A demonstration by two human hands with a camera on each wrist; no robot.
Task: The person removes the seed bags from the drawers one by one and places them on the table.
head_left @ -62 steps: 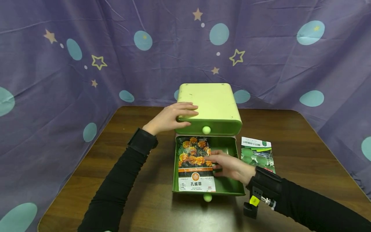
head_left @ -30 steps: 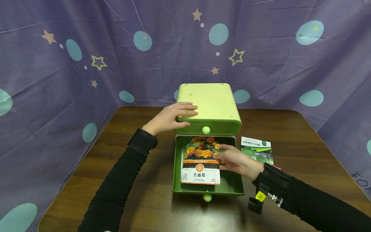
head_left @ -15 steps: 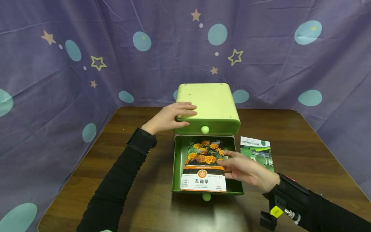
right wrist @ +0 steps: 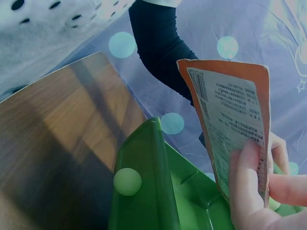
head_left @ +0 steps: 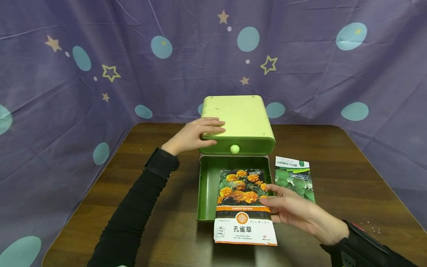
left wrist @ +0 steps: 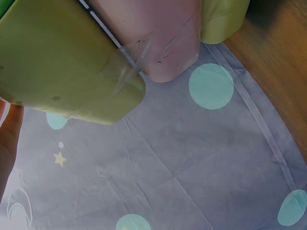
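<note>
A light green drawer box (head_left: 243, 115) stands at the middle of the wooden table (head_left: 160, 207). My left hand (head_left: 200, 133) rests flat on its top left corner, fingers straight. Its lower drawer (head_left: 207, 185) is pulled out, with a round knob (right wrist: 127, 181) on the front. My right hand (head_left: 271, 195) pinches the right edge of a marigold seed packet (head_left: 243, 202), which hangs over the drawer's front edge. In the right wrist view its printed back (right wrist: 230, 120) shows, with my fingers (right wrist: 249, 191) on it. The left wrist view shows only the box's side (left wrist: 62, 62).
A second, green seed packet (head_left: 294, 178) lies flat on the table just right of the drawer. A purple cloth (head_left: 100, 55) with stars and dots encloses the table at the back and both sides. The box's upper drawer knob (head_left: 235, 149) faces me.
The marigold packet lay inside the drawer; my right hand has drawn it toward me, so that it now sticks out past the drawer's front. The left hand has stayed put.
</note>
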